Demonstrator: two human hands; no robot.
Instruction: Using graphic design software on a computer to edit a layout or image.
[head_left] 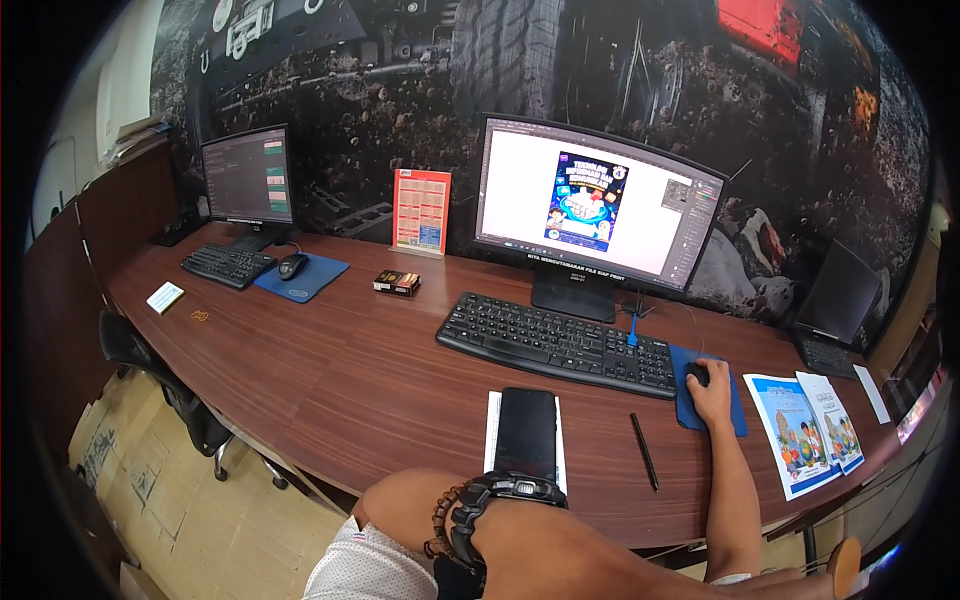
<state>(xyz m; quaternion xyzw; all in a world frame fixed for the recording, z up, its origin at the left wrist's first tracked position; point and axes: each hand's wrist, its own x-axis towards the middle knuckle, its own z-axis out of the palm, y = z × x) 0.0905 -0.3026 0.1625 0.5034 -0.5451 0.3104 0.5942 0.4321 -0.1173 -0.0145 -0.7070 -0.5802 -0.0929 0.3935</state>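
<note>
My right hand (pixel 712 392) rests over a black computer mouse (pixel 697 374) on a blue mouse pad (pixel 735 415). Its fingers curve round the mouse. My left forearm lies across the desk's near edge, with a black watch and a brown bead bracelet at the wrist. My left hand (pixel 405 497) bends down past the edge, fingers hidden. Just beyond the watch, a black smartphone (pixel 526 430) lies on white paper (pixel 491 430). A black keyboard (pixel 550 342) stands before the lit monitor (pixel 510 190), which displays a dark blue cover design. Between phone and mouse pad lies a black pen (pixel 645 452).
Printed booklets (pixel 790 440) lie at the right, near a dark laptop (pixel 835 300). A small box (pixel 397 283) and a red stand-up card (pixel 421 212) are left of the keyboard. Farther left are a second monitor (pixel 245 175), keyboard (pixel 227 266) and mouse (pixel 292 266). A black chair (pixel 185 395) stands below.
</note>
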